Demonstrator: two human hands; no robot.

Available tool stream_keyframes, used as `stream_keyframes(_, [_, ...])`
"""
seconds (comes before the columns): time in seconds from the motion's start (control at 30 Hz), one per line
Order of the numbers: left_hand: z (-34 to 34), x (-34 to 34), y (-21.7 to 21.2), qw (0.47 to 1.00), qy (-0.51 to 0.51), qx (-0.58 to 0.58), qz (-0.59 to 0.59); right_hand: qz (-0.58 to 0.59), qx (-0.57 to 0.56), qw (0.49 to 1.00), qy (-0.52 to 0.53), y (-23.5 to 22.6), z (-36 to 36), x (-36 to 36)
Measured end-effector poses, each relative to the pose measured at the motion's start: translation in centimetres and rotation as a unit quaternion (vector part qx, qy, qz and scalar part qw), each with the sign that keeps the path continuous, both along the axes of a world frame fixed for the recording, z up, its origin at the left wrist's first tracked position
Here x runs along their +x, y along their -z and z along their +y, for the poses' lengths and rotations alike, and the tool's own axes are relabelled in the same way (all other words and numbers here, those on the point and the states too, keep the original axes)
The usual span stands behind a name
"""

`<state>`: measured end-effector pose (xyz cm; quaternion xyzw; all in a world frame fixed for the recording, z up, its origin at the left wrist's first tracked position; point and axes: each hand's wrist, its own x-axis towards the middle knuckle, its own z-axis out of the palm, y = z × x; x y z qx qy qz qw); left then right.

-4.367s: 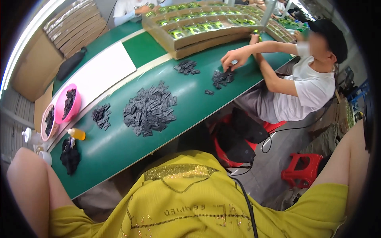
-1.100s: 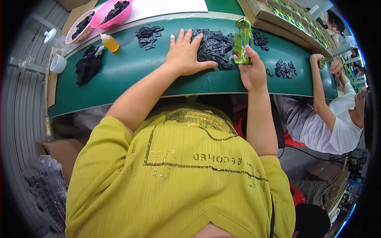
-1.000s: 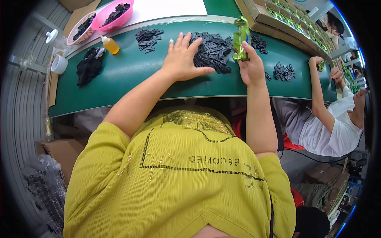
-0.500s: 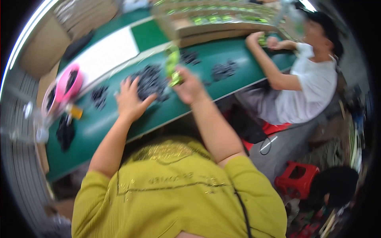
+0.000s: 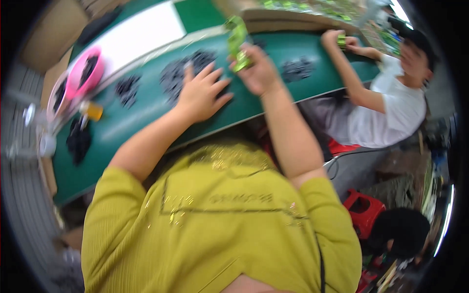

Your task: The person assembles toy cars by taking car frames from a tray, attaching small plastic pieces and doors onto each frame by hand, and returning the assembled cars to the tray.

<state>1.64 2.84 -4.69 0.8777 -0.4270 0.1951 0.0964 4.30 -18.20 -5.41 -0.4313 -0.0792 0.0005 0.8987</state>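
Note:
My right hand (image 5: pixel 260 72) is closed around the lower end of a shiny lime-green, curvy part (image 5: pixel 237 36), whose exact kind I cannot make out. The part stands up from my fingers above the green table. Just left of it, my left hand (image 5: pixel 202 95) is open, fingers spread and palm down, at the right side of a large pile of small dark grey pieces (image 5: pixel 172 78). Some of that pile is hidden under the hand. I cannot tell whether the fingers touch the pieces.
Smaller dark piles (image 5: pixel 128 90) (image 5: pixel 298 69) lie on the green table (image 5: pixel 110 141). Pink baskets (image 5: pixel 99 73) with black pieces and a yellow-orange object (image 5: pixel 92 111) stand at left. A co-worker (image 5: pixel 391 107) sits at right, holding a green part. A cardboard tray (image 5: pixel 293 22) is behind.
My left hand has moved right across the dark pile, closer to my right hand. The right hand still holds the green part. The whole view has shifted slightly.

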Motion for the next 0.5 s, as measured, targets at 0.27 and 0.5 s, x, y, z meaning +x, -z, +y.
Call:
stream_keyframes(0.27, [1.6,1.1,-0.5,0.998,-0.002,-0.041,0.046,0.064,-0.037,0.997,-0.025,0.0,3.4,4.3])
stream_keyframes(0.5, [3.0,0.8,-1.0,0.979,0.002,-0.200,0.029,0.037,-0.038,0.998,0.030,-1.7,3.4,0.0])
